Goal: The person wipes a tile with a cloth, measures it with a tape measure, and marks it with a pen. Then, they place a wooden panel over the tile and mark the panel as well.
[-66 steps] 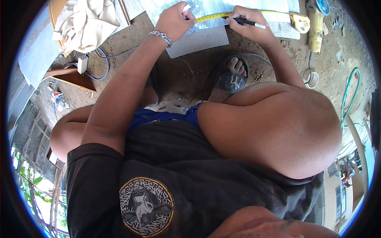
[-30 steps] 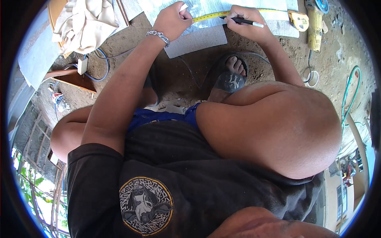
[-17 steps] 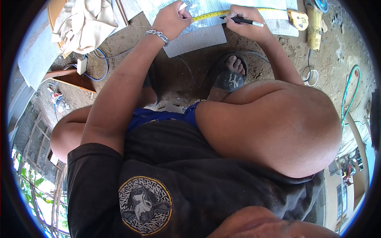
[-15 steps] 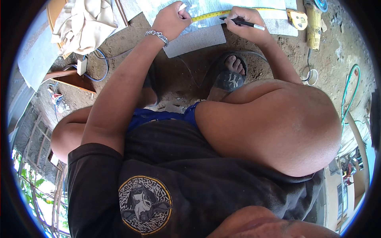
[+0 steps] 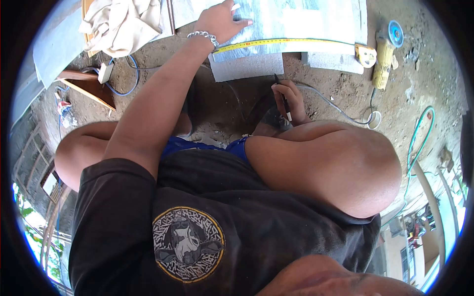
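Observation:
My left hand (image 5: 219, 22), with a chain bracelet at its wrist, is over the left part of a blue-grey streaked panel (image 5: 266, 24). Its thumb stretches out, and a short white stick (image 5: 236, 7) pokes from among its fingers. My right hand (image 5: 291, 98) is closed around a black marker (image 5: 285, 102) with a white end, below the panel and close to my knee. Along the panel's near edge runs the yellow blade of a tape measure (image 5: 286, 41). The tape case (image 5: 365, 55) sits at the panel's right corner. Pale grey boards (image 5: 247, 69) lie partly under the panel.
A yellow angle grinder (image 5: 382, 64) lies on the dirt at the right, its cord passing a white cup (image 5: 375, 120). Farther right is a green hose (image 5: 412, 148). A cream cloth (image 5: 121, 27), a white socket box (image 5: 104, 72) and blue cable are at the left.
My right hand has drawn back from the tape toward my knee, still gripping the marker. My left hand has left the tape's end and its thumb has spread. The blade stays extended.

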`<state>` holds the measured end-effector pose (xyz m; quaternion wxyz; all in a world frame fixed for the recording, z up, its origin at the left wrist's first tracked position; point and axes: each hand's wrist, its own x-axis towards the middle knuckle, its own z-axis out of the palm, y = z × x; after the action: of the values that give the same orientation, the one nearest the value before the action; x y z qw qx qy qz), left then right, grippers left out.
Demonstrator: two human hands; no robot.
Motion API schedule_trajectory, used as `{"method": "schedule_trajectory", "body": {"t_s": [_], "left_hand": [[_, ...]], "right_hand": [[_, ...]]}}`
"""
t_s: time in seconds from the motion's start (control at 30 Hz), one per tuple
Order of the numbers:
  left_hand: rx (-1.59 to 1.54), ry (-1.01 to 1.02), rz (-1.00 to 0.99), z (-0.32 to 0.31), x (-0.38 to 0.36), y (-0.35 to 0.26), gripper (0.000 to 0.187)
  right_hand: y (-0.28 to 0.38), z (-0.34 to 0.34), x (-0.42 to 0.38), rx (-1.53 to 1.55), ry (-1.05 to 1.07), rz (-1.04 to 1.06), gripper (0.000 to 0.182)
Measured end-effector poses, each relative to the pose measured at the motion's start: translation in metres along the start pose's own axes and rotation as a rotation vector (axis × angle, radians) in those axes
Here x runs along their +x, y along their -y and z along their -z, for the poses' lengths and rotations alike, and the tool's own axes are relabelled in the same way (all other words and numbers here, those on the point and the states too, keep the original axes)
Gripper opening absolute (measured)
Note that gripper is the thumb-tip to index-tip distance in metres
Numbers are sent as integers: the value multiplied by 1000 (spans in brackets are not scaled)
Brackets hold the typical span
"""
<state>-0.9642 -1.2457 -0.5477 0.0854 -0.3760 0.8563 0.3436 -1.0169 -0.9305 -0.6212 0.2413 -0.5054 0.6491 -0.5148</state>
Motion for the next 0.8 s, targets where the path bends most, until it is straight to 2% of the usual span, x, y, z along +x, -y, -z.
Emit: {"method": "schedule_trajectory", "body": {"t_s": [0.03, 0.07, 0.1, 0.17, 0.23, 0.3, 0.33, 0.37, 0.4, 0.43, 0.47, 0.57, 0.6, 0.63, 0.7, 0.73, 0.8], "left_hand": [[-21, -51, -110, 1, 12, 9, 48], [174, -82, -188, 1, 23, 22, 71], [166, -99, -175, 8, 29, 21, 71], [332, 141, -138, 20, 43, 12, 76], [333, 158, -65, 27, 48, 3, 75], [369, 290, -41, 38, 50, -7, 75], [371, 271, -169, 36, 56, -1, 74], [370, 275, -172, 40, 55, -6, 74], [350, 384, -111, 49, 54, -14, 72], [330, 491, -51, 54, 54, -20, 69], [332, 493, -54, 53, 56, -18, 69], [167, 509, -15, 48, 66, -6, 65], [137, 514, 51, 47, 71, -4, 65], [106, 517, 116, 44, 75, -2, 64], [104, 556, 112, 44, 80, -4, 66], [128, 575, 126, 42, 82, -5, 67], [154, 593, 143, 39, 83, -6, 68]], "right_hand": [[0, 3, 3, -16, 46, -1, 31], [-1, 6, 6, -32, 93, 0, 33], [-1, 7, 11, -63, 104, 50, 31], [-1, 5, 17, -117, 112, 139, 29], [3, 2, 22, -70, 112, 131, 25], [6, -2, 23, -26, 105, 117, 22], [7, -5, 23, -22, 119, 70, 17], [8, -5, 22, -19, 135, 19, 15], [9, -5, 19, -22, 132, 16, 15], [10, -4, 16, -25, 114, -219, 17], [10, -5, 13, -26, 94, -455, 23], [-18, 5, 12, 56, 81, -545, 31], [-2, 14, 30, -74, 114, -467, 35], [2, 18, 35, -79, 113, -473, 35], [5, 22, 38, 61, 75, -659, 32], [1, 23, 36, 59, 76, -664, 32], [-12, 28, 34, -7, -82, -444, 26]]}}
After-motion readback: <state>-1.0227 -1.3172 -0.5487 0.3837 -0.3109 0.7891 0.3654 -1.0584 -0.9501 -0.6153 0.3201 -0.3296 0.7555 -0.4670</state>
